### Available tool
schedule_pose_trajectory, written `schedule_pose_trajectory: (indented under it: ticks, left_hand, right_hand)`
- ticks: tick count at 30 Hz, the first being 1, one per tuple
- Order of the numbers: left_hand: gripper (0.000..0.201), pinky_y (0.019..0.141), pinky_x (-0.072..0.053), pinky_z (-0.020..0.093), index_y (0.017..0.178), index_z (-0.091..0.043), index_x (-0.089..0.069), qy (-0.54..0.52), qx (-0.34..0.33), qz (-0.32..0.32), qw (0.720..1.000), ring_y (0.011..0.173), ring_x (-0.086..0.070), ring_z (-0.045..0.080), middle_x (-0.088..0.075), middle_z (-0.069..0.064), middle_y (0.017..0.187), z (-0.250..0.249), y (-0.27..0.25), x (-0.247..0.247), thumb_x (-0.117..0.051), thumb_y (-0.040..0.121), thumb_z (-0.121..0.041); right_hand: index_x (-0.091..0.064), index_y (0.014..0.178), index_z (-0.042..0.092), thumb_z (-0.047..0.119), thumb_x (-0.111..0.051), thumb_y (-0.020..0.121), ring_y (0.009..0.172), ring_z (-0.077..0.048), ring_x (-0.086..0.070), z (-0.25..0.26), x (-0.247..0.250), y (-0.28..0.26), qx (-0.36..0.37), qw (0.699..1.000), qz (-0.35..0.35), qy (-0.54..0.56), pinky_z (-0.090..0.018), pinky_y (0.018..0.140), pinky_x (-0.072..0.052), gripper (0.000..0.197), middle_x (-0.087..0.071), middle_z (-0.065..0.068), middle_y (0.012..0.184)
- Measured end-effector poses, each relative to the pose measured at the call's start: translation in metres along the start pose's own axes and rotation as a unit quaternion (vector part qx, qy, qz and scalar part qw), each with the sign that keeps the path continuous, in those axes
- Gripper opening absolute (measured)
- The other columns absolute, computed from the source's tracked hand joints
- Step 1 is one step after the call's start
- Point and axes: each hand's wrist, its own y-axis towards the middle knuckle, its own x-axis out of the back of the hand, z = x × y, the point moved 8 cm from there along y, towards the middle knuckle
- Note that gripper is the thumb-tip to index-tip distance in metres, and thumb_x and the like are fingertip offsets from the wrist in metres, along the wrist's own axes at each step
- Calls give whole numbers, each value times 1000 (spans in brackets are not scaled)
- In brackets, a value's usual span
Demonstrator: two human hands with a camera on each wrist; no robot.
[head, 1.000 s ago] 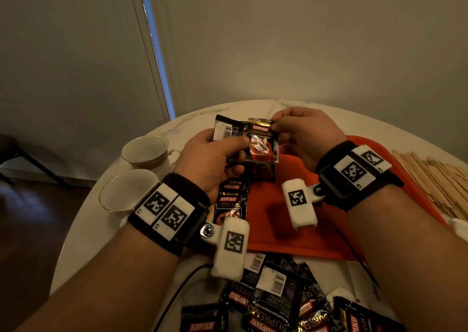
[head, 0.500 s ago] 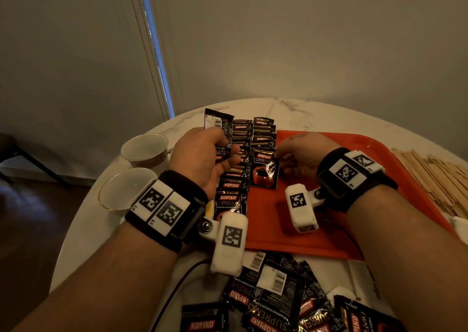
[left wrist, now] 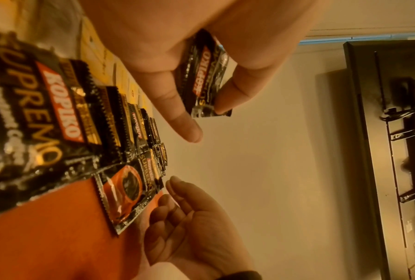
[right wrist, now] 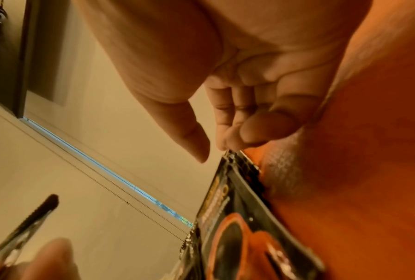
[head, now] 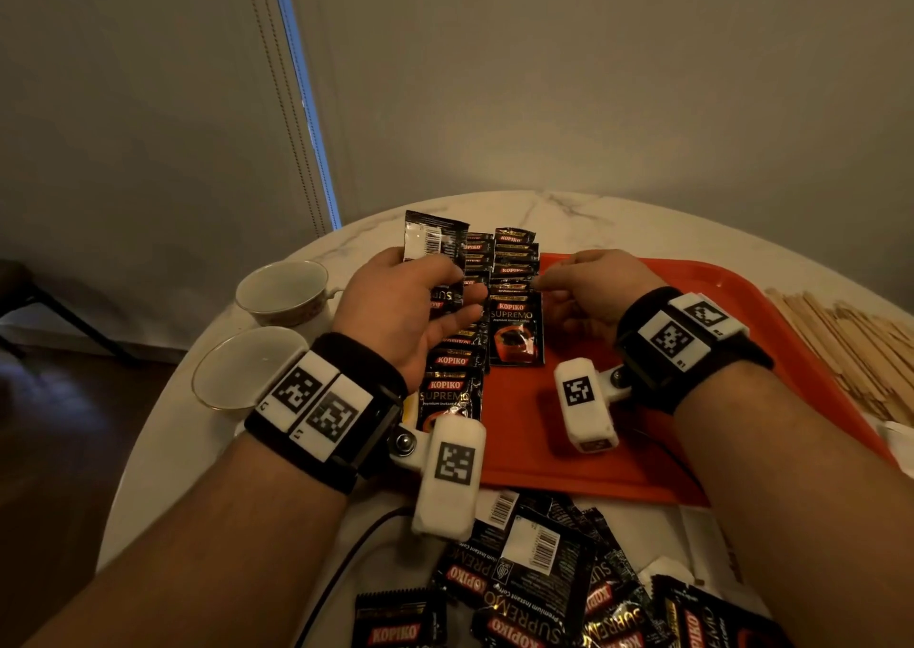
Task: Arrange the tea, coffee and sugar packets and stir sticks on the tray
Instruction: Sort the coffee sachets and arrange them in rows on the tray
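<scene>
My left hand (head: 445, 296) holds a black Kopiko coffee packet (head: 433, 242) upright above the tray's left edge; in the left wrist view the thumb and fingers (left wrist: 223, 106) pinch that packet (left wrist: 205, 75). Two rows of overlapping coffee packets (head: 512, 261) lie along the left side of the orange tray (head: 643, 454). The nearest packet of the right row (head: 514, 333) lies flat. My right hand (head: 549, 284) hovers at its top right corner, fingers loosely curled, fingertips (right wrist: 225, 145) just touching its edge (right wrist: 235, 170), thumb apart.
A loose heap of coffee packets (head: 539, 573) lies on the marble table in front of the tray. Wooden stir sticks (head: 850, 345) are stacked right of the tray. Two cups (head: 282, 291) (head: 242, 370) stand at the left. A cable (head: 346, 568) runs near my left wrist.
My right hand took a packet from the left hand's bunch, laid it down at the near end of the right row and let go. Both hands came down towards the tray.
</scene>
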Motion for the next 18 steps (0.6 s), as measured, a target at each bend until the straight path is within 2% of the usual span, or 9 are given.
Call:
schedule_pose_trajectory:
  ticks: [3, 6, 8, 9, 11, 13, 15, 17, 18]
  left_hand:
    - [21, 63, -63, 32, 105, -7, -61, -6, 1, 6, 1000, 94, -77, 31, -73, 19, 114, 0, 1, -1, -53, 93, 7]
    - [24, 69, -64, 32, 103, -3, -65, -16, 0, -2, 1000, 103, -75, 33, -73, 19, 111, 0, 3, 1, -49, 90, 10]
    - [22, 70, -63, 32, 97, -3, -70, 13, -25, 8, 1000, 99, -74, 28, -76, 15, 100, -2, 5, 1, -55, 90, 10]
    - [22, 66, -61, 30, 91, -5, -72, 26, -37, 17, 999, 90, -75, 24, -76, 12, 93, -4, 4, -1, -57, 90, 11]
    - [29, 55, -57, 25, 82, -7, -72, 41, -59, 27, 997, 69, -75, 17, -75, 10, 83, -8, 1, -3, -54, 90, 15]
    - [35, 52, -56, 24, 82, -6, -73, 48, -75, 27, 996, 64, -74, 16, -75, 11, 83, -10, 1, -3, -50, 89, 18]
    - [36, 58, -60, 28, 87, -5, -76, 34, -75, 32, 996, 75, -76, 20, -77, 12, 88, -11, 0, -5, -47, 88, 18]
    - [37, 71, -63, 35, 93, -5, -78, 0, -67, 27, 997, 92, -76, 26, -79, 12, 99, -11, 2, -6, -46, 88, 12]
    - [35, 74, -64, 37, 96, -6, -78, -17, -61, 27, 998, 95, -76, 26, -79, 11, 103, -12, 2, -5, -47, 89, 8]
  right_hand:
    - [-69, 96, 9, 18, -76, 89, 54, -13, -53, 9, 2, -1, 31, 999, -9, 38, -27, 50, -44, 14, -61, -3, 74]
    - [-68, 99, 10, 30, -72, 93, 53, -13, -51, 24, -12, -12, 58, 991, 65, 106, -26, 51, -41, 21, -57, 0, 68]
    - [-67, 102, 11, 40, -69, 94, 56, -15, -55, 33, -24, -24, 59, 984, 125, 112, -26, 53, -45, 30, -62, -2, 70]
    - [-67, 102, 12, 42, -70, 93, 58, -16, -58, 37, -30, -30, 61, 980, 156, 110, -27, 53, -47, 31, -65, -4, 72]
    - [-66, 102, 13, 33, -75, 86, 60, -16, -60, 44, -43, -42, 75, 967, 217, 114, -27, 53, -51, 27, -65, -5, 75]
    - [-63, 106, 13, 13, -75, 81, 61, -15, -60, 51, -49, -47, 101, 954, 244, 140, -27, 52, -53, 28, -64, -6, 78]
    - [-60, 114, 11, -5, -69, 85, 63, -15, -66, 57, -46, -48, 131, 947, 234, 177, -27, 53, -55, 35, -67, -4, 77]
    - [-58, 124, 12, -10, -67, 85, 72, -22, -71, 59, -39, -44, 150, 947, 207, 194, -33, 60, -60, 46, -70, -6, 81]
    - [-58, 128, 12, -10, -67, 85, 78, -25, -72, 59, -36, -43, 154, 951, 190, 191, -37, 64, -62, 49, -70, -9, 87]
